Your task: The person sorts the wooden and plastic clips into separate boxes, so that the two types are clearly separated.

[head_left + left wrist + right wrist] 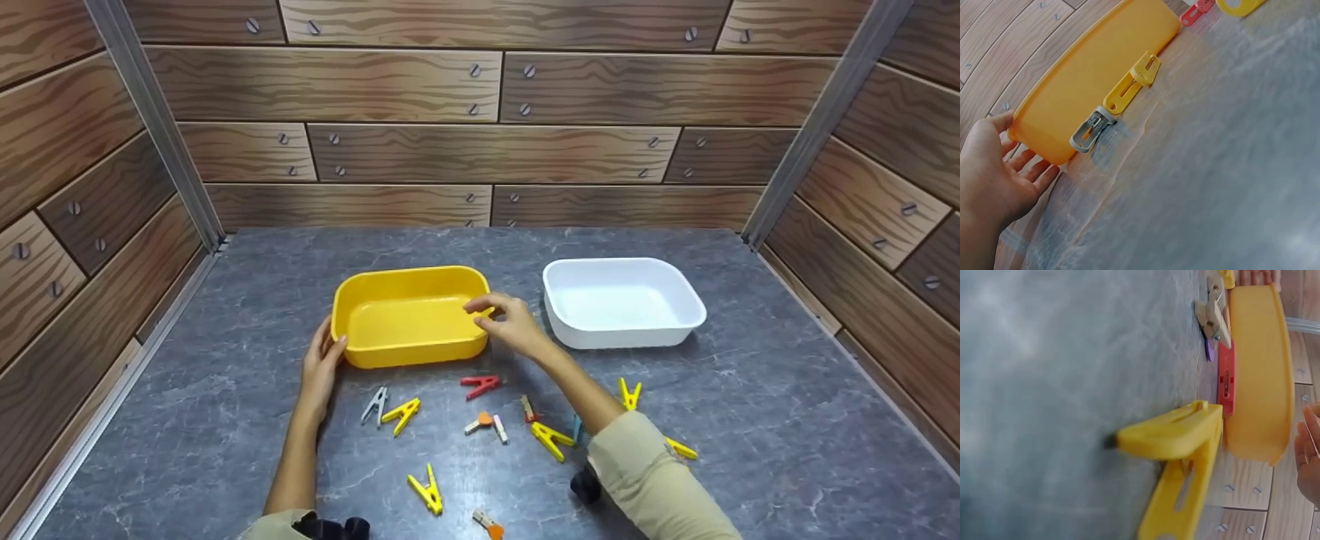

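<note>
In the head view, the right arm point(652, 472) hides most of a blue clip point(577, 429) and part of a yellow one at lower right; we cannot tell if the right hand point(510, 322) touches the yellow tub point(412, 355). In the right wrist view, we see that hand cut off at the right edge.

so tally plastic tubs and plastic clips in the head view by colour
Yellow rectangular plastic tub: 1
White rectangular plastic tub: 1
Yellow plastic clips: 5
Grey plastic clip: 1
Red plastic clip: 1
Mostly hidden blue piece, likely clip: 1
Total visible: 10
</note>
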Available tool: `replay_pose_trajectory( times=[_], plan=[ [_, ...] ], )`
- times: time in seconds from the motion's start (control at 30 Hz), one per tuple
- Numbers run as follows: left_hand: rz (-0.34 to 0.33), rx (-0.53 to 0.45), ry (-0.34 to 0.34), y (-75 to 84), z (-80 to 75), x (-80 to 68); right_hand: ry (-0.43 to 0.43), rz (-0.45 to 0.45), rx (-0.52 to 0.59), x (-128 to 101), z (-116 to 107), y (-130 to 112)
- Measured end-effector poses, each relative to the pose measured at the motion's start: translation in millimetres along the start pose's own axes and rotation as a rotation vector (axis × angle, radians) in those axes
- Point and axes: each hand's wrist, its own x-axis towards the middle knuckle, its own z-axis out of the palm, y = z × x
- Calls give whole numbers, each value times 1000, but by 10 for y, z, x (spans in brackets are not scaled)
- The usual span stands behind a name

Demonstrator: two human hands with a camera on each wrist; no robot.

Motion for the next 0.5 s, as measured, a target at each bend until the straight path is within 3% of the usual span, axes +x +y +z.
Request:
replay_pose_trajectory(
  times=[0.2,0.5],
  plan=[
    [-5,12,-6,-1,-2,-3,-47,-48,50,-265,-97,-364],
    [18,-21,-24,14,11,-28,-175,21,52,-524,-172,-419]
  ],
)
